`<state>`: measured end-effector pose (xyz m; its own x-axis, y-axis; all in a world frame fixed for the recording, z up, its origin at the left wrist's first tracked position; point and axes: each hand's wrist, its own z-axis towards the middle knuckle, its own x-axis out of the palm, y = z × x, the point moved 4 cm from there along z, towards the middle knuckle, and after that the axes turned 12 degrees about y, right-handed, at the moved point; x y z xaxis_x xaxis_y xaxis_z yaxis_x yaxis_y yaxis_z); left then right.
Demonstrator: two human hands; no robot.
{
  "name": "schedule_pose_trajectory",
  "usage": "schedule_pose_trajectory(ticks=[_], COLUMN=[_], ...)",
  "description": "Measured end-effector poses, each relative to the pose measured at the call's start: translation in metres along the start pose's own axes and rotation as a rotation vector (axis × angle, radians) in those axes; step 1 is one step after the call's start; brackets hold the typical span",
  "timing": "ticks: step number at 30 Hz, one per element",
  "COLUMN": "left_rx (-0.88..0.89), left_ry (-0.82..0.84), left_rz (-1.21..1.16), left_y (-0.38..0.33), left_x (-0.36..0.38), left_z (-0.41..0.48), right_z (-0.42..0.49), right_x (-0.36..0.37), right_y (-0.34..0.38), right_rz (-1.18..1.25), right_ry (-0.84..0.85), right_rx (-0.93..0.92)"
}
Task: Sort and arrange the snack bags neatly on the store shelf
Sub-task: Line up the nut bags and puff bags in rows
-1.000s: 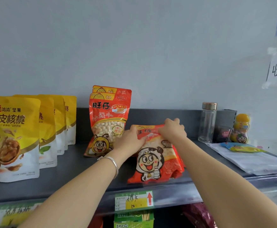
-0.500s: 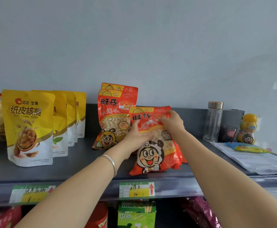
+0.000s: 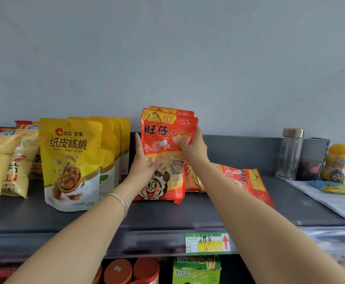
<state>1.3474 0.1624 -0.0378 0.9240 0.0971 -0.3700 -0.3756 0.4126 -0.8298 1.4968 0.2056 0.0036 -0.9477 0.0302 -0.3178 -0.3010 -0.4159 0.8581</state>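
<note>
On the dark grey shelf, near its middle, a front red bag stands upright with its printed face towards the camera. The top edge of at least 1 more bag of the same kind shows just behind it. The left hand lies against the bag's left edge, thumb pointing up and fingers stretched flat across the front. A silver bracelet sits on that wrist. The right hand grips the bag's upper right corner, thumb pressed on the front and the other fingers out of sight behind the bag.

Right of the standing bags, 1 more red bag lies flat on the shelf, partly hidden by the right forearm. To the left, a row of yellow walnut bags stands upright, 1 behind another, close beside the red ones. Pale yellow snack bags lean at the far left, blurred.

At the right end stand a clear glass jar with a metal lid, a dark box and a yellow bottle. A white sheet lies in front of them with a small blue and yellow packet on it. A green and yellow price tag is fixed to the shelf's front edge. Below it a green box and brown-lidded tubs are visible.
</note>
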Motion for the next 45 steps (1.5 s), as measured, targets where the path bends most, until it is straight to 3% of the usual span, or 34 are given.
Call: schedule_pose_trajectory(ticks=[5,10,14,17,19,21,23,29,37,45], left_rx=[-0.103,-0.077,-0.153,-0.174,-0.112,0.058,0.204,0.369,0.272,0.213], left_ry=[0.137,0.1,0.115,0.038,-0.078,-0.184,-0.198,0.008,0.347,0.447], left_rz=[0.133,0.246,0.258,0.303,0.416,0.554,0.653,0.882,0.933,1.157], left_y=[0.024,0.03,0.037,0.036,0.025,0.009,-0.004,-0.017,-0.021,-0.022], left_x=[0.007,0.008,0.012,0.009,0.009,0.014,0.025,0.073,0.135,0.182], left_z=[-0.005,0.0,0.006,0.006,0.001,-0.003,-0.005,-0.004,0.0,0.011], right_z=[-0.002,0.0,-0.006,-0.016,-0.023,-0.03,-0.037,-0.064,-0.086,-0.097], right_x=[0.016,0.023,0.022,0.017,0.009,-0.001,-0.014,-0.056,-0.114,-0.139], right_y=[-0.019,-0.015,-0.019,-0.019,-0.019,-0.022,-0.026,-0.044,-0.082,-0.103], right_rz=[0.014,-0.012,-0.134,-0.258,-0.299,-0.332,-0.372,-0.438,-0.757,-0.53], right_ry=[0.1,0.081,0.067,0.05,0.012,-0.033,-0.1,-0.269,-0.17,-0.094], right_rx=[0.135,0.076,0.115,0.087,0.076,0.08,0.087,0.164,0.432,0.624])
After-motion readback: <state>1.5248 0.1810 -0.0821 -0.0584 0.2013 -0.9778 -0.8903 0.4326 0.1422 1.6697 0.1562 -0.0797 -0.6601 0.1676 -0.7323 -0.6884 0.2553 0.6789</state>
